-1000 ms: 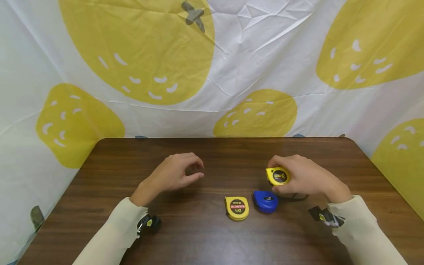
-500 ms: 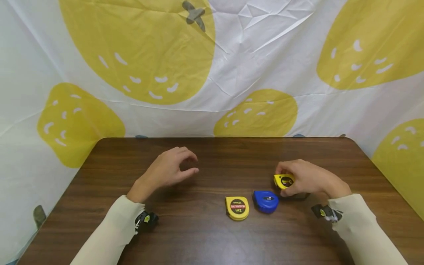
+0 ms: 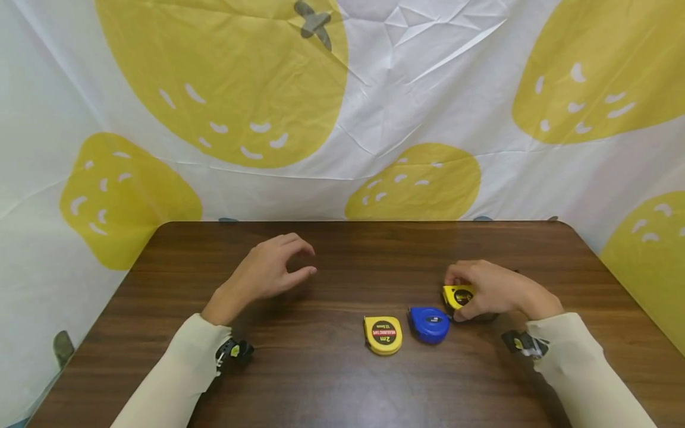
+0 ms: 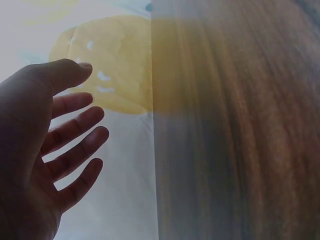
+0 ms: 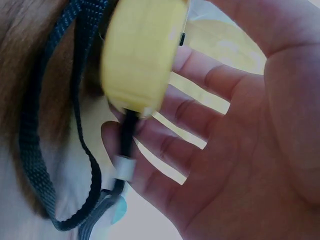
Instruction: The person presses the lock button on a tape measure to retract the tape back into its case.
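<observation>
My right hand (image 3: 495, 288) pinches a yellow tape measure (image 3: 456, 295) marked with a 3, low at the table just behind and right of a blue one. The right wrist view shows the yellow case (image 5: 140, 60) edge-on, fingers along its far side, with a black wrist strap (image 5: 32, 145) looped below. The blue tape measure (image 3: 430, 326) lies flat beside another yellow tape measure (image 3: 383, 335) labelled 2m. Held above the table on the left, my left hand (image 3: 264, 267) has relaxed, bent fingers and nothing in them; the left wrist view shows its fingers (image 4: 75, 130) spread.
The dark wooden table (image 3: 299, 380) has rounded far corners. Behind and beside it hangs a white cloth (image 3: 369, 131) printed with big yellow fruit shapes. Each wrist wears a small black camera on a band (image 3: 233, 352) at the sleeve.
My right hand has lowered the yellow 3-marked tape measure toward the table, slightly right. The left hand has drifted back to the left and away. The other two tape measures stay put.
</observation>
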A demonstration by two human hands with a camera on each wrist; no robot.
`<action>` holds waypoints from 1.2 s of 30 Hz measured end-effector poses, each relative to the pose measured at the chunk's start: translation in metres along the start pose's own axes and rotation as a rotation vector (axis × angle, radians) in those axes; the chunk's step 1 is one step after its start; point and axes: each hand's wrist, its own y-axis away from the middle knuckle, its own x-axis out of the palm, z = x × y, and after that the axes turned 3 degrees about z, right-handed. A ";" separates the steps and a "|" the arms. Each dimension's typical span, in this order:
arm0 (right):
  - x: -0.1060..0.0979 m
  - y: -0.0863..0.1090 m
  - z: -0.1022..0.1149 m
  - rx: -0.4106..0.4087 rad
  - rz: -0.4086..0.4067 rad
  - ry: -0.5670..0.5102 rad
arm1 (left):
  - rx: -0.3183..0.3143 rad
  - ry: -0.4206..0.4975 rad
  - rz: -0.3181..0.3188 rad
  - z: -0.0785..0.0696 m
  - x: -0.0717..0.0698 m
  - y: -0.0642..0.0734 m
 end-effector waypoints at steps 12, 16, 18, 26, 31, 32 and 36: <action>-0.001 -0.001 0.000 0.002 0.020 -0.017 | -0.021 -0.003 -0.007 0.004 -0.004 0.001; -0.002 0.000 0.000 0.001 0.031 -0.045 | -0.041 -0.001 0.000 0.006 -0.005 0.002; -0.004 0.001 0.000 0.008 0.040 -0.061 | -0.049 0.001 0.005 0.006 -0.006 0.002; -0.006 0.003 0.001 0.016 0.095 -0.127 | -0.065 0.003 0.008 0.009 -0.011 0.004; -0.007 0.005 0.002 0.025 0.131 -0.190 | -0.064 -0.005 -0.010 0.011 -0.013 0.006; -0.008 0.006 0.002 0.029 0.140 -0.198 | -0.065 -0.008 -0.015 0.012 -0.013 0.006; -0.011 0.008 0.003 0.057 0.168 -0.228 | -0.070 -0.012 -0.030 0.013 -0.014 0.008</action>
